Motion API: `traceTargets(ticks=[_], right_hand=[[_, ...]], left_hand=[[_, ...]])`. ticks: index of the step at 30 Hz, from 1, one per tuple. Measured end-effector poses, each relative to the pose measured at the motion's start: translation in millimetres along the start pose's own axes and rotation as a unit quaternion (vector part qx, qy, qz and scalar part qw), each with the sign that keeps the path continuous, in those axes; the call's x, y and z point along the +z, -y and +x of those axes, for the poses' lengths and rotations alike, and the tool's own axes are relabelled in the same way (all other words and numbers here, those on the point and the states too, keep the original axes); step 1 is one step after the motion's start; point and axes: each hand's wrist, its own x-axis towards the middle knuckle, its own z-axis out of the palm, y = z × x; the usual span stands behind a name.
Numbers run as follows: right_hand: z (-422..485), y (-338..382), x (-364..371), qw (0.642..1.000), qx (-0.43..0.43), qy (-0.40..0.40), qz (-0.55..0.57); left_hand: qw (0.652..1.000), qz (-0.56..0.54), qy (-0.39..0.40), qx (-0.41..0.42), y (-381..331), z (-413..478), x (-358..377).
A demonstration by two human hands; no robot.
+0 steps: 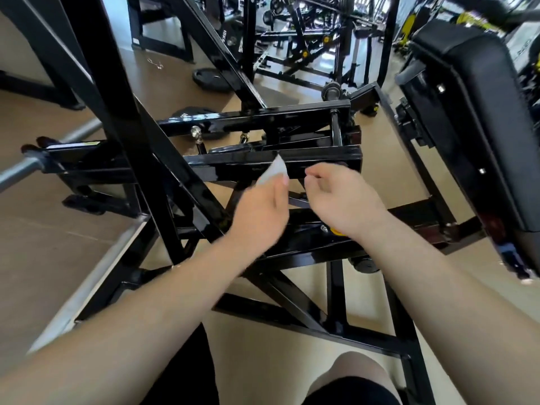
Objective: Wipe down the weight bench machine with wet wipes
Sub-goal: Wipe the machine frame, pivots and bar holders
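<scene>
White wet wipe [273, 171] pinched by left hand [260, 220] fingers against the black machine crossbar [321, 157]; right hand [342, 200] fingers loosely curled.

Black crossbar [233, 168] blocks you straight ahead of your left hand [260, 217], holding the wipe [273, 171], and your right hand [342, 200]. Diagonal strut [187, 176] walls off your left, seat pad [479, 112] your right. You have a gap under the crossbar between the hands, and bare floor [263, 340] shows between the lower frame tubes [292, 305]
</scene>
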Motion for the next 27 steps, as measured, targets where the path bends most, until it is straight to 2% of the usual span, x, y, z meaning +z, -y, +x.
traceTargets(ticks=[2, 3, 4, 9, 11, 14, 16, 18, 19, 21, 23, 24, 27], right_hand=[[-4, -3, 12, 0.989, -0.027, -0.032, -0.142], [-6, -4, 14, 0.982, -0.035, -0.058, -0.174], [-8, -4, 16, 0.979, -0.034, -0.081, -0.184], [-13, -1, 24, 0.966, -0.054, -0.126, -0.221], [-14, 0, 24, 0.965, -0.054, -0.130, -0.219], [-13, 1, 22, 0.964, -0.052, -0.143, -0.219], [-14, -1, 24, 0.965, -0.054, -0.149, -0.208], [-14, -5, 25, 0.967, -0.074, -0.156, -0.189], [-15, -6, 24, 0.969, -0.084, -0.154, -0.174], [-18, -10, 21, 0.973, -0.112, -0.131, -0.153], [-27, -11, 18, 0.977, -0.116, -0.098, -0.149], [-35, -14, 15, 0.976, -0.101, -0.102, -0.163], [-62, -40, 2, 0.942, -0.024, -0.218, -0.254]], left_hand=[[0.992, -0.012, 0.123, -0.013, 13, -50, 32], [0.987, 0.003, 0.160, 0.009, 18, -78, 47], [0.985, 0.031, 0.162, 0.040, 23, -101, 59], [0.978, 0.139, 0.137, 0.071, 54, -130, 62], [0.979, 0.163, 0.115, 0.045, 57, -113, 57], [0.990, 0.105, 0.089, 0.001, 21, -95, 68], [0.992, 0.067, 0.098, 0.030, 4, -100, 78], [0.989, 0.089, 0.107, 0.059, 14, -102, 76], [0.984, 0.124, 0.114, 0.051, 23, -99, 72], [0.975, 0.193, 0.108, -0.019, 35, -88, 68], [0.979, 0.157, 0.093, -0.090, 23, -82, 73], [0.986, 0.114, 0.080, -0.095, 10, -84, 79], [0.998, 0.012, 0.059, -0.010, -19, -105, 92]])
